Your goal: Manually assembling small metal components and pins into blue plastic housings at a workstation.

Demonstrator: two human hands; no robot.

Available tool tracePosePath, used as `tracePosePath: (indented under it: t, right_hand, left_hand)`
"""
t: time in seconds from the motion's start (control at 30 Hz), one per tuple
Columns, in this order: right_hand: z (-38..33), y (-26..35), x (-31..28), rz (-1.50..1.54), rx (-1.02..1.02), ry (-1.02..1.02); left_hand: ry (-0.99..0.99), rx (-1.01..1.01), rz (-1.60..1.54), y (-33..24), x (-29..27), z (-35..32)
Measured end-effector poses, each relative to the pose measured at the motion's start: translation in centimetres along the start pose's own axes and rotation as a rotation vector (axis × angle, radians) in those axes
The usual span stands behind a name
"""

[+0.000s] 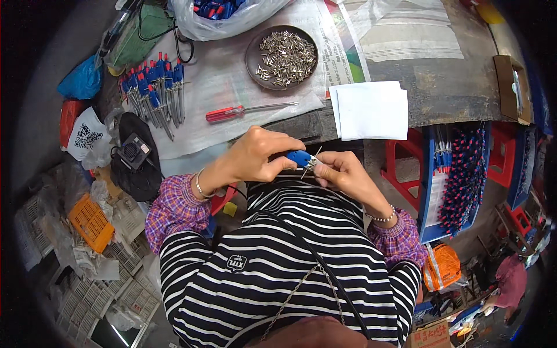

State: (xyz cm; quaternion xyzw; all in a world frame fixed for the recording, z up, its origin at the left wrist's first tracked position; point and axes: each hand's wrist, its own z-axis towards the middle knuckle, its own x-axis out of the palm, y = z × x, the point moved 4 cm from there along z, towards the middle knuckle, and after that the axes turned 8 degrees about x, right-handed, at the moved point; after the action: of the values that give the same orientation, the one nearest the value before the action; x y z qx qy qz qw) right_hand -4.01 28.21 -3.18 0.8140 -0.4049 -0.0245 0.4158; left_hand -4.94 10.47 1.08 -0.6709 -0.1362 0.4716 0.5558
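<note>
In front of my striped apron I hold a small blue plastic-bodied tool with metal fittings (299, 157). My left hand (258, 152) is closed round its blue body, thumb and fingers pinching it. My right hand (345, 173) is closed on its metal end, where thin metal pieces stick out crosswise. Its exact kind is hard to tell. On the table above my hands lies a screwdriver (232, 112) with a clear red handle. Beyond it stands a round dark dish (250, 60) of small silver metal pins (287, 57).
Blue-and-red tools with long metal bars (154, 87) are piled at the left. White paper sheets (372, 110) lie right of my hands. A blue tray (428, 226) of similar tools stands by red stools (406, 165). A plastic bag (232, 26) sits at the far edge.
</note>
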Motion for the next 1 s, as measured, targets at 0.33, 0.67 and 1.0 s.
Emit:
tracePosePath:
  t: [0.33, 0.67, 1.0]
  right_hand:
    - [-0.1, 0.5, -0.1, -0.078, -0.046, 0.036]
    - [0.4, -0.3, -0.4, -0.101, -0.054, 0.028]
    - [-0.1, 0.3, 0.1, -0.083, -0.031, -0.042]
  left_hand:
    - [0.026, -0.029, -0.043, 0.5, 0.1, 0.0]
    - [0.085, -0.062, -0.097, 0.8, 0.0, 0.0]
    - [-0.033, -0.019, -0.065, 1.1, 0.2, -0.3]
